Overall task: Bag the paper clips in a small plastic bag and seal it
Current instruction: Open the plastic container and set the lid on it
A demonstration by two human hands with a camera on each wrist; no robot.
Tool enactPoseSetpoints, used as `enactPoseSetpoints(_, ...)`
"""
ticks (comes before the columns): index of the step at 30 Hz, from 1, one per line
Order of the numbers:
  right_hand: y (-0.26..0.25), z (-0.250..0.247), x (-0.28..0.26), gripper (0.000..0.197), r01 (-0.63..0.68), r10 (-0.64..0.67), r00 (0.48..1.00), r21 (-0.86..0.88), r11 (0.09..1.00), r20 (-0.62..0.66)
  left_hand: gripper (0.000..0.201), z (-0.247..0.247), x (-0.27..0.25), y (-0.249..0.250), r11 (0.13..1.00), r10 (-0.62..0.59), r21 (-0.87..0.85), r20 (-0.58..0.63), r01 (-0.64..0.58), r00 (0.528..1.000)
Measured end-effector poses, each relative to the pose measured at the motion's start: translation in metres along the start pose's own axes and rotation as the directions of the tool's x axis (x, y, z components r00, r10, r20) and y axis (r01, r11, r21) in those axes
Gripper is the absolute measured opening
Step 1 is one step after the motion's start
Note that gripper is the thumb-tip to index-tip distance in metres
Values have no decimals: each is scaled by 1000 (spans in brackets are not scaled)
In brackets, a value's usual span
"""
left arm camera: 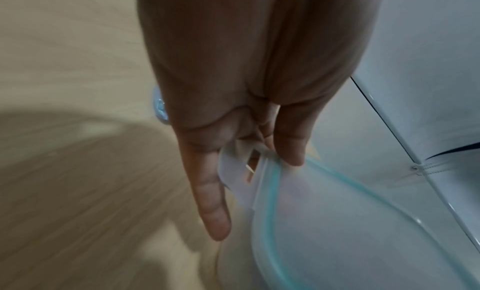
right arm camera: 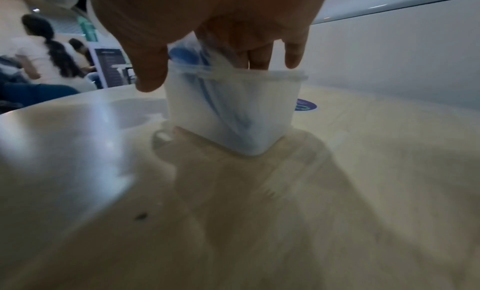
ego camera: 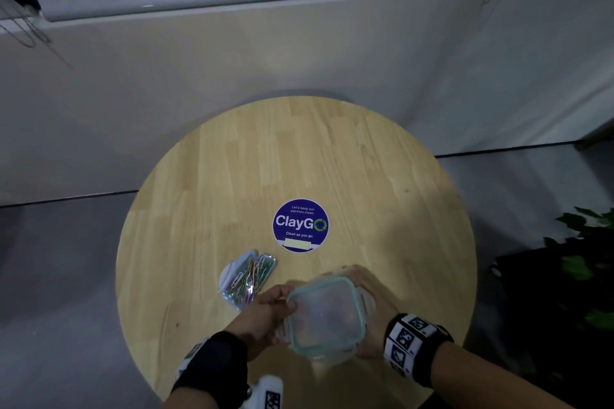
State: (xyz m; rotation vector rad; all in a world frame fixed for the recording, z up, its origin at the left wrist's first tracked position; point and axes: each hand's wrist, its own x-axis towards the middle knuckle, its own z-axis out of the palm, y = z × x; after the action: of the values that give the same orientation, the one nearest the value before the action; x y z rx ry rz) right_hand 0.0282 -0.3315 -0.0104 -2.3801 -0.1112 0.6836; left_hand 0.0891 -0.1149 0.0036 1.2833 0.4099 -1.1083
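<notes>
Head view: a clear container [ego camera: 345, 279] stands on the round wooden table [ego camera: 232, 169], nearer the person than the blue ClayGo sticker [ego camera: 301, 225]. Its teal-rimmed lid [ego camera: 324, 315] is held above it. The left hand [ego camera: 265, 312] pinches a lid tab between thumb and fingers; the right hand [ego camera: 367, 312] curls round the container's side. A small plastic bag [ego camera: 247, 276] of coloured paper clips [ego camera: 252, 271] lies flat left of the container, nearer than the sticker.
</notes>
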Motion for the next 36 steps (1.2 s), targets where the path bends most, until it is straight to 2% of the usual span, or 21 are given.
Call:
enactPoseSetpoints(2, 0, 0, -5, 61, 27, -38, 998, -202, 979, -53, 17, 0, 2, 0, 1000, 3, -25, -15, -4, 1000)
enactPoseSetpoints(3, 4, 3, -7, 72, 39, -65, 995, -325, 945, -70, 17, 1, 3, 0, 999, 1, -37, -26, -2, 1000)
enactPoseSetpoints(5, 14, 3, -19, 82, 54, -119, 979, -351, 935, -166, 17, 2, 6, 0, 999, 3, -46, -40, -5, 999)
enactPoseSetpoints(7, 26, 2, -30, 82, 63, -106, 941, -142, 988, -321, 20, 4, 9, 0, 999, 4, -52, -62, -7, 998)
enactPoseSetpoints(8, 31, 1, -33, 79, 47, -35, 912, 20, 999, -409, 21, 6, 11, 0, 999, 3, -46, -80, -6, 997)
enactPoseSetpoints(9, 34, -1, -35, 72, 1, 102, 881, 218, 976, -461, 22, 7, 12, 1, 999, 3, -35, -100, -6, 995)
enactPoseSetpoints(10, 33, -6, -34, 60, -58, 264, 854, 423, 904, -448, 22, 7, 15, 0, 1000, 7, -5, -125, -7, 992)
enactPoseSetpoints(12, 22, -17, -25, 27, -106, 474, 835, 764, 637, -279, 23, 9, 19, 2, 998, 21, 66, -168, -10, 986)
enactPoseSetpoints(13, 16, -23, -18, 21, -123, 526, 829, 855, 504, -191, 22, 11, 20, 3, 995, 29, 95, -184, -11, 983)
enactPoseSetpoints(14, 13, -27, -12, 21, -161, 553, 821, 870, 465, -144, 21, 14, 20, 5, 992, 39, 124, -190, -15, 981)
enactPoseSetpoints(15, 12, -29, -6, 20, -165, 553, 823, 874, 457, -134, 19, 17, 19, 8, 989, 52, 146, -190, -24, 980)
enactPoseSetpoints(17, 11, -29, -1, 7, -184, 514, 835, 782, 595, -195, 15, 23, 17, 12, 981, 99, 182, -193, -63, 976)
enactPoseSetpoints(19, 15, -26, 1, 17, -208, 462, 862, 687, 697, -208, 13, 26, 17, 11, 962, 154, 253, -204, -100, 967)
enactPoseSetpoints(22, 17, -28, 0, 21, -209, 435, 881, 672, 711, -186, 15, 28, 17, 6, 941, 188, 319, -209, -115, 960)
enactPoseSetpoints(24, 21, -28, 0, 15, -214, 439, 874, 645, 733, -209, 9, 32, 16, 2, 932, 210, 341, -233, -122, 949)
enactPoseSetpoints(27, 28, -28, 2, 14, -241, 449, 865, 597, 765, -225, 13, 32, 16, -3, 905, 256, 399, -235, -147, 938)
enactPoseSetpoints(29, 28, -30, 4, 21, -281, 485, 850, 601, 748, -205, 15, 31, 17, -6, 908, 253, 391, -226, -150, 941)
enactPoseSetpoints(31, 29, -28, 4, 29, -318, 543, 820, 646, 694, -180, 14, 29, 18, -8, 901, 269, 408, -256, -148, 929)
enactPoseSetpoints(34, 28, -26, 3, 24, -350, 573, 801, 642, 682, -172, 22, 27, 21, -10, 883, 310, 449, -346, -134, 886)
enactPoseSetpoints(36, 28, -27, 1, 27, -349, 588, 791, 665, 660, -169, 22, 28, 21, -9, 920, 271, 368, -344, -137, 899)
